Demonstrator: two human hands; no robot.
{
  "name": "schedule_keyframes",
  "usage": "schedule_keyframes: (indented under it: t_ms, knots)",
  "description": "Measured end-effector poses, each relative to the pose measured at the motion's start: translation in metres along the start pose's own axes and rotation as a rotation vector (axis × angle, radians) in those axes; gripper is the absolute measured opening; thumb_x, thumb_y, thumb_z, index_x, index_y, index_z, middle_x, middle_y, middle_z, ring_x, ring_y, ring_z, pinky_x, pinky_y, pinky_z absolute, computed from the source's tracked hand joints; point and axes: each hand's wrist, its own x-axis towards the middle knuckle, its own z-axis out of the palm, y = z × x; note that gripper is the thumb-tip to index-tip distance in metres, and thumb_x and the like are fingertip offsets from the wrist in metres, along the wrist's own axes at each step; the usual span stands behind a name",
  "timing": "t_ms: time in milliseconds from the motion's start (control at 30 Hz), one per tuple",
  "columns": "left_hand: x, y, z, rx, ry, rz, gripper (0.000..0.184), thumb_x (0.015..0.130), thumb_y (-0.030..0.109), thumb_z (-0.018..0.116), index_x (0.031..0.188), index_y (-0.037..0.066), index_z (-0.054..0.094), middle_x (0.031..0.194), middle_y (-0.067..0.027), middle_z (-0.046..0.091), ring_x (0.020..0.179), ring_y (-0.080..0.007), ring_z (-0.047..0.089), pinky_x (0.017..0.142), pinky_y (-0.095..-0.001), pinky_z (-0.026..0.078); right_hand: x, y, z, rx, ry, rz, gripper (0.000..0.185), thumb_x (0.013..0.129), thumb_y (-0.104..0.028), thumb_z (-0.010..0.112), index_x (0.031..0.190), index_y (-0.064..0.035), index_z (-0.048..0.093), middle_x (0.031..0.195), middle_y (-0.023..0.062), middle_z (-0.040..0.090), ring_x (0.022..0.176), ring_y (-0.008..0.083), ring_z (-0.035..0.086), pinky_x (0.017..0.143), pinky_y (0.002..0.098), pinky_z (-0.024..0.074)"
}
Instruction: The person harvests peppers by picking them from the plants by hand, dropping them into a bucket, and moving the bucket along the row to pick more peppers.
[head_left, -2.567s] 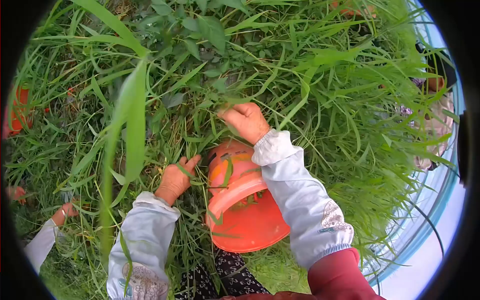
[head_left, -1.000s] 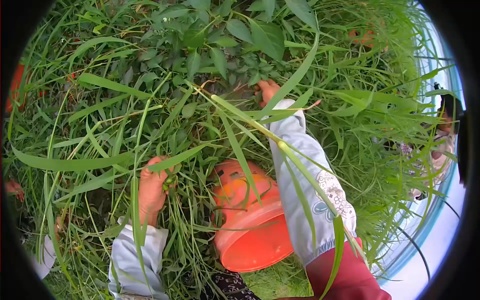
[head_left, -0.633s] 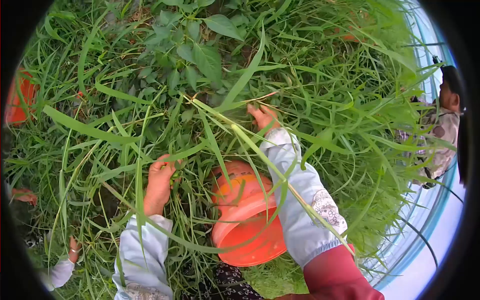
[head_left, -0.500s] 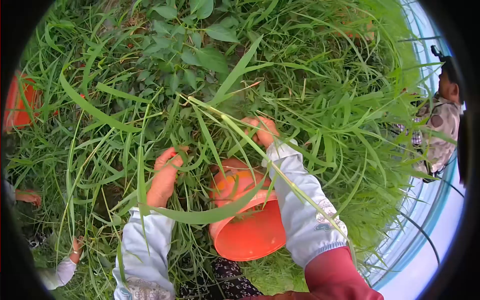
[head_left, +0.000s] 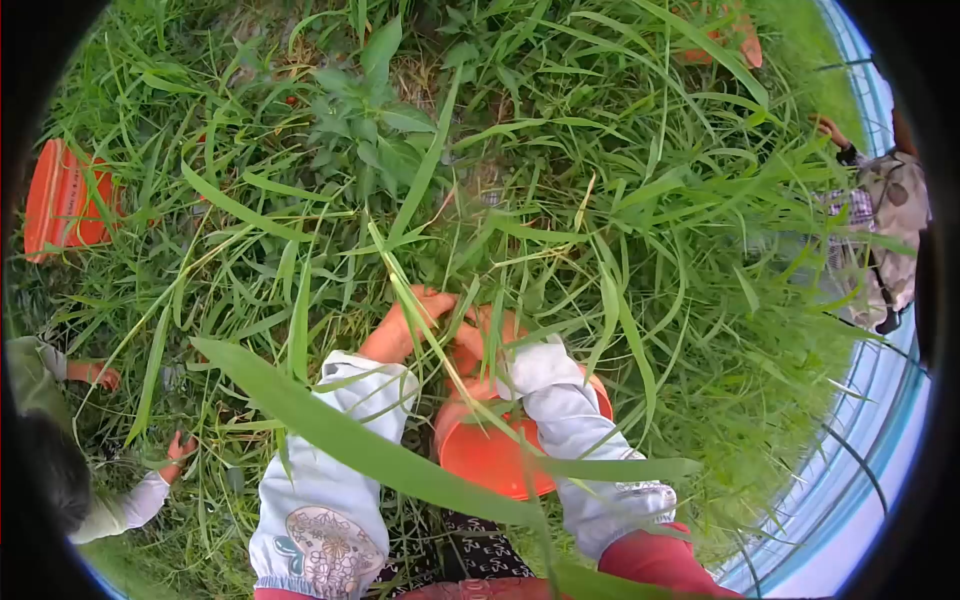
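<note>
My left hand (head_left: 394, 331) and my right hand (head_left: 508, 326) are close together in the middle of the grass, fingers curled inward. Grass blades cross in front of them, and I cannot make out what the fingers hold. Just below my right hand lies an orange-red bucket (head_left: 485, 456), tilted with its mouth toward me. My right forearm passes over its rim. Long grass stems (head_left: 425, 325) hang across the view in front of my hands. A leafy plant (head_left: 375, 125) stands beyond them.
Another orange bucket (head_left: 66, 200) lies tipped in the grass at the left, and an orange container (head_left: 730, 40) shows at the top right. One person (head_left: 100, 500) crouches at the lower left, arms reaching into the grass. A person in a patterned top (head_left: 888, 215) is at the right, before plastic sheeting (head_left: 870, 420).
My hands have come together from a wider spacing, the left moving right and the right moving down. The view has shifted, and more of the left-hand person shows.
</note>
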Motion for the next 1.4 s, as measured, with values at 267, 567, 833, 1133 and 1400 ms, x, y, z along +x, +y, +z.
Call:
schedule_keyframes:
  t_ms: [267,567,833,1133,1400]
  knots:
    - [0.015,-0.027,-0.007,0.148,0.198,0.077,0.021,0.076,0.023,0.064,0.066,0.004,0.061,0.053,0.0001,0.053,0.044,-0.0088,0.044,0.04,-0.0262,0.035,-0.006,-0.095,-0.038,0.939,-0.134,0.347,0.023,0.079,-0.027,0.059,0.083,-0.0054,0.063,0.073,0.0073,0.06,0.066,0.0174,0.058,0.058,0.0309,0.0466]
    - [0.017,-0.028,-0.005,-0.151,0.023,0.445,0.041,0.08,0.016,0.061,0.117,0.004,0.048,0.075,-0.0025,0.059,0.061,-0.012,0.053,0.056,-0.0246,0.045,0.029,0.02,-0.102,1.986,0.869,0.539,0.031,0.086,-0.03,0.056,0.109,-0.0094,0.053,0.079,0.0078,0.061,0.063,0.0195,0.06,0.055,0.0298,0.0534]
    - [-0.113,0.03,0.016,0.11,0.196,0.192,0.056,0.08,0.01,0.064,0.129,0.009,0.038,0.074,-0.0008,0.055,0.054,-0.0065,0.049,0.045,-0.0207,0.041,-0.034,0.009,-0.115,2.321,0.385,0.211,0.027,0.089,-0.023,0.05,0.111,-0.0077,0.052,0.084,0.0063,0.058,0.083,0.023,0.061,0.06,0.0304,0.0522]
    - [-0.174,-0.053,0.103,0.747,-0.214,0.4,0.039,0.081,0.026,0.058,0.114,0.005,0.051,0.113,-0.0148,0.053,0.094,-0.0305,0.058,0.083,-0.0377,0.045,-0.145,-0.048,-0.119,1.136,-0.256,0.168,0.033,0.084,-0.025,0.058,0.106,-0.0007,0.059,0.114,0.0136,0.055,0.106,0.027,0.052,0.095,0.04,0.0373]
    - [-0.137,-0.037,0.09,0.769,-0.198,0.541,0.025,0.082,0.013,0.053,0.104,0.002,0.055,0.106,-0.0161,0.057,0.097,-0.0331,0.056,0.085,-0.0382,0.045,-0.204,-0.027,-0.069,1.058,0.643,0.921,0.018,0.083,-0.004,0.057,0.101,-0.0032,0.059,0.111,0.0088,0.055,0.083,0.0114,0.058,0.069,0.0264,0.0475]
